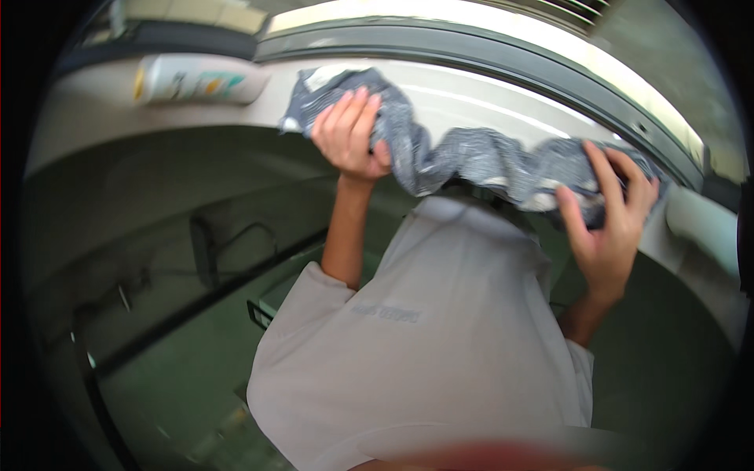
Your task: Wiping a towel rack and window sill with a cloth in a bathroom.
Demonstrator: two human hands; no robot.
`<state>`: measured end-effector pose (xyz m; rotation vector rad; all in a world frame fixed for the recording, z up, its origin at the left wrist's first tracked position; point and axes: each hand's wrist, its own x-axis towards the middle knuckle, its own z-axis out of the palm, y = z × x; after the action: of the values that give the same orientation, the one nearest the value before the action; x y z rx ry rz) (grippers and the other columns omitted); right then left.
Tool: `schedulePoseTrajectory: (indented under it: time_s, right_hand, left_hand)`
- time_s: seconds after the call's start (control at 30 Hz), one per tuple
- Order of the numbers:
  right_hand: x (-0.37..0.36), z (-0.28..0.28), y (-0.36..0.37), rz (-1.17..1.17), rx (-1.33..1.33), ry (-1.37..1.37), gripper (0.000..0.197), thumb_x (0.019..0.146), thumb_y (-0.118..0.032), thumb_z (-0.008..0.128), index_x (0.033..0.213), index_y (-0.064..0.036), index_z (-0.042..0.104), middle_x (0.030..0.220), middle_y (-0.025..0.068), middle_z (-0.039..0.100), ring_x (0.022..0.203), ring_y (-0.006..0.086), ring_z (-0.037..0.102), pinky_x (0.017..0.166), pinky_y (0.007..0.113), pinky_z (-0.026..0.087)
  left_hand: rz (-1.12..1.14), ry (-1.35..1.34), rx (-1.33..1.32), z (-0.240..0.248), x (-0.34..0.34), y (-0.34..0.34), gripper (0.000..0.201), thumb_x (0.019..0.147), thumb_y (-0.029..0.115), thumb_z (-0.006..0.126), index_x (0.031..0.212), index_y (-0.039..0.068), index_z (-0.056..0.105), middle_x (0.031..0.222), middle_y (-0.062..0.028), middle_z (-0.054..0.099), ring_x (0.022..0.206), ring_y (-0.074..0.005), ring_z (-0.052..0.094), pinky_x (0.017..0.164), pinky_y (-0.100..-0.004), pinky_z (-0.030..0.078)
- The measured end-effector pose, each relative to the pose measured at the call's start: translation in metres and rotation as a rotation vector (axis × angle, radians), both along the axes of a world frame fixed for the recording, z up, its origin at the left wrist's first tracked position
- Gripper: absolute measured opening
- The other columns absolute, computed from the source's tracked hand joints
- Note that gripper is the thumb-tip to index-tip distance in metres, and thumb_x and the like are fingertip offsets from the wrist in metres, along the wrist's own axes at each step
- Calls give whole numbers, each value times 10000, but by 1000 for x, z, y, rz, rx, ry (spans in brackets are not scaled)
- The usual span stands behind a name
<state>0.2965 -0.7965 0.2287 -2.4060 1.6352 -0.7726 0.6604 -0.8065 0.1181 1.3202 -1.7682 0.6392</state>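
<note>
Blue-grey speckled cloth [471, 161] stretched between both raised hands, far side of view. Left hand [349, 133] clenched around its left end; right hand [609, 212] gripping the right end, fingers spread. White bottle [200, 78] lies far left on the ledge [94, 102].

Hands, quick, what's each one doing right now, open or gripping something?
Left hand: closed, gripping one end of the twisted blue-grey speckled cloth.
Right hand: closed, gripping the cloth's other end.
</note>
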Motion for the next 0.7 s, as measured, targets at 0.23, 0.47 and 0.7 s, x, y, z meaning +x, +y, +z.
schedulePoseTrajectory:
  time_s: [0.23, 0.47, 0.7]
  right_hand:
    - [3, -36, -8, -54, -67, 137, 589, 871, -395, 842, 1408, -189, 714, 1551, 103, 551, 1455, 346, 497, 1182, 719, 258]
    - [2, -36, -7, -82, -101, 154, 580, 883, -398, 832, 1409, -183, 715, 1538, 98, 568, 1444, 346, 513, 1173, 725, 278]
    - [9, -42, -4, -107, -157, 154, 563, 898, -387, 818, 1411, -183, 712, 1515, 98, 585, 1423, 335, 539, 1181, 710, 300]
  left_hand:
    - [121, 179, 262, 24, 34, -10, 370, 982, 215, 603, 1262, 41, 771, 1279, -168, 759, 1233, -361, 686, 1127, -464, 442]
    - [216, 346, 306, 44, 30, -10, 473, 927, 235, 757, 1340, 5, 721, 1430, -239, 654, 1354, -402, 590, 1135, -480, 454]
    - [361, 161, 397, 32, 42, -11, 663, 953, 384, 719, 1407, -89, 627, 1525, -326, 554, 1446, -434, 497, 1179, -513, 372]
